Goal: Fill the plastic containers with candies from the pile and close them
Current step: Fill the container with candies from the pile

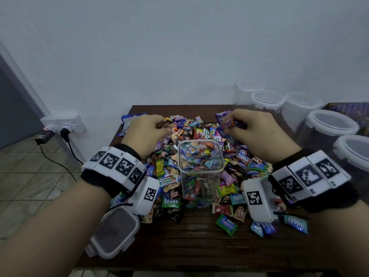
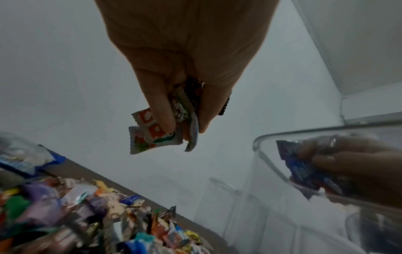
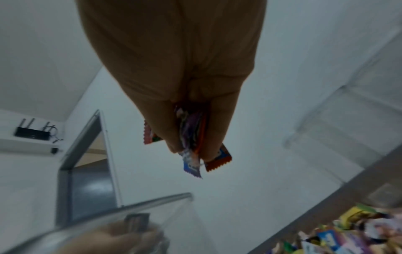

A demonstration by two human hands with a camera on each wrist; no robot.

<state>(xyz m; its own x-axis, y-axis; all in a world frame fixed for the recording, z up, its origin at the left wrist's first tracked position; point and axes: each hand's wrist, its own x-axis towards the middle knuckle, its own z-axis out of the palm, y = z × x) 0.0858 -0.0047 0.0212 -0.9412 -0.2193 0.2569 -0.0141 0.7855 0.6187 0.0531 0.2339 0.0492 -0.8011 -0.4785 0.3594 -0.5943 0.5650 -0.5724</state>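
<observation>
A clear square plastic container [image 1: 200, 168] stands open in the middle of the candy pile [image 1: 235, 176], nearly full of wrapped candies. My left hand [image 1: 147, 128] is raised over the far left of the pile and pinches several candies [image 2: 156, 135]. My right hand [image 1: 251, 126] is raised over the far right of the pile and pinches several candies [image 3: 193, 149] too. Both hands hang behind the container's rim [image 2: 272, 154], which also shows in the right wrist view [image 3: 135, 206]. The container's lid [image 1: 113, 234] lies upside down at the table's front left, under my left forearm.
The dark wooden table [image 1: 199, 242] stands against a white wall. Several closed, empty round containers [image 1: 329, 124] line the right side. A blue candy bag [image 1: 127, 121] lies at the pile's far left. A power strip with cables [image 1: 63, 124] sits on the floor to the left.
</observation>
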